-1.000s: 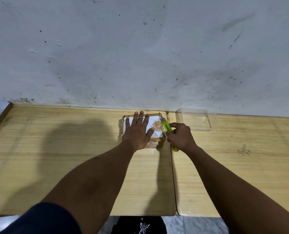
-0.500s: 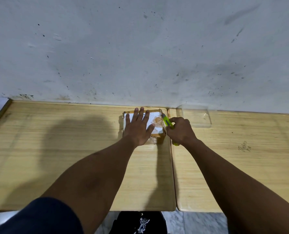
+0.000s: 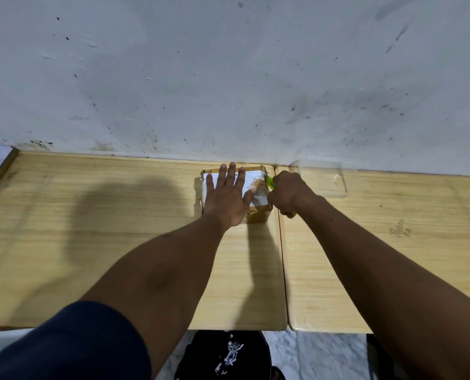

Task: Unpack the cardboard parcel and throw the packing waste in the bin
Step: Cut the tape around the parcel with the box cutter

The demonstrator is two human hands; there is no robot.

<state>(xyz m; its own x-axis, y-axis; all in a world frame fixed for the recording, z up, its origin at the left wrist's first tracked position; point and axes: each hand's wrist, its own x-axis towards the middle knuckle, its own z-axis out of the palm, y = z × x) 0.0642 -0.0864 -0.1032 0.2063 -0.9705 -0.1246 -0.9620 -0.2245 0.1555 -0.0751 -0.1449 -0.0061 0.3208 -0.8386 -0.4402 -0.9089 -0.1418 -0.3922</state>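
Observation:
A small cardboard parcel (image 3: 258, 215) with a white label and clear tape sits at the back of the left wooden table, close to the wall. My left hand (image 3: 228, 198) lies flat on its top with fingers spread, pressing it down. My right hand (image 3: 290, 193) is closed around a yellow-green utility knife (image 3: 270, 182), whose tip meets the parcel's right top edge near the far corner. Most of the knife is hidden in my fist.
Two light wooden tables (image 3: 91, 229) stand side by side against a scuffed white wall, with a narrow seam between them. A clear plastic tray (image 3: 323, 179) lies on the right table just behind my right hand. A black bin (image 3: 228, 355) stands on the floor below the table edge.
My right hand with the knife has moved along the parcel's right edge toward the far corner. My left hand has stayed flat on the parcel.

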